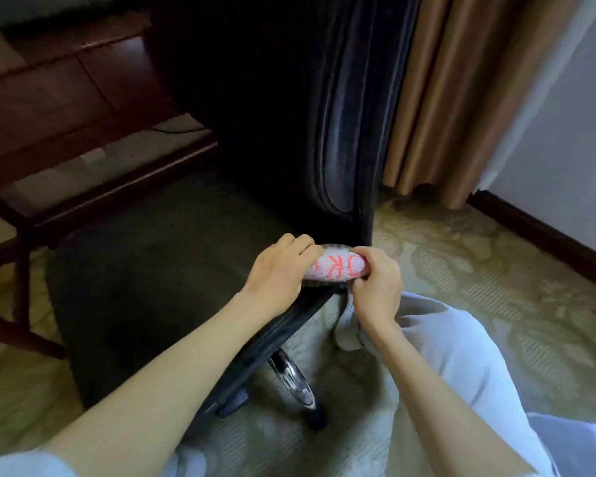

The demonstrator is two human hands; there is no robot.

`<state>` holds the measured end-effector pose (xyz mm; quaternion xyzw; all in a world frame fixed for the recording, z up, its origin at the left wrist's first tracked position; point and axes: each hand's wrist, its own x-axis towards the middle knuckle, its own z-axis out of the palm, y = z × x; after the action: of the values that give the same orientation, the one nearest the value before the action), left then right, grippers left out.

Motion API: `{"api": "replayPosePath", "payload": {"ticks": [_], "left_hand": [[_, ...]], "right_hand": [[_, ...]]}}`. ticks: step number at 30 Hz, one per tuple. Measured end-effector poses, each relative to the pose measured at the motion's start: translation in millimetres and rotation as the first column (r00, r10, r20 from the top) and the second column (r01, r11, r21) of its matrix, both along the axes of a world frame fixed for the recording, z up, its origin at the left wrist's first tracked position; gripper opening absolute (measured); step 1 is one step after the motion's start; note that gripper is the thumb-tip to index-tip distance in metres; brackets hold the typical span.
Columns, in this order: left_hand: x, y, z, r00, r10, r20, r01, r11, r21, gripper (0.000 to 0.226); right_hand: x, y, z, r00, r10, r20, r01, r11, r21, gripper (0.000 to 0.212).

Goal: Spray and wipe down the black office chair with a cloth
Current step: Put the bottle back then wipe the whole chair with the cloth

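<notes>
Nearest, a knee in pale trousers (461,356) is seen low on the right. From this it is judged that a crouch has been taken beside the chair, so that its lower parts can be reached. Just left of the knee, a chrome leg (294,379) of the chair's base is seen under the seat edge, standing on the patterned carpet (496,270).

Beyond it, the cloth (334,266) is held folded into a thick pad with red lettering uppermost. It is held at the far corner of the seat (145,270), where the side edge meets the foot of the backrest (255,98). The left hand (283,266) is curled over the pad's left end. The right hand (375,280) pinches its right end between thumb and bent fingers. The two-handed hold is probably meant to refold or tighten the pad so that a firm face can be pressed into this corner. Whether the pad touches the seat cannot be told.

No spray bottle is in view, so wiping rather than spraying is judged to be the step in hand.

Farther off, a dark wooden desk (49,98) stands to the left. A tan curtain (444,98) hangs behind the backrest on the right.
</notes>
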<state>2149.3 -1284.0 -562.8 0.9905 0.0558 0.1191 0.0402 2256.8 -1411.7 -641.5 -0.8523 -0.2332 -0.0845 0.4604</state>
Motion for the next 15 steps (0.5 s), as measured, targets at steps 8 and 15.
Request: {"api": "replayPosePath", "payload": {"ticks": [8, 15], "left_hand": [[17, 8, -30, 0.986, -0.125, -0.113, 0.127, 0.992, 0.009, 0.054], [-22, 19, -26, 0.953, -0.229, -0.2, 0.225, 0.973, -0.045, 0.055]], "right_hand": [[-25, 6, -39, 0.907, -0.043, -0.418, 0.16, 0.955, 0.249, 0.047], [-85, 6, -51, 0.875, 0.021, -0.484, 0.158, 0.932, 0.325, 0.05]]}}
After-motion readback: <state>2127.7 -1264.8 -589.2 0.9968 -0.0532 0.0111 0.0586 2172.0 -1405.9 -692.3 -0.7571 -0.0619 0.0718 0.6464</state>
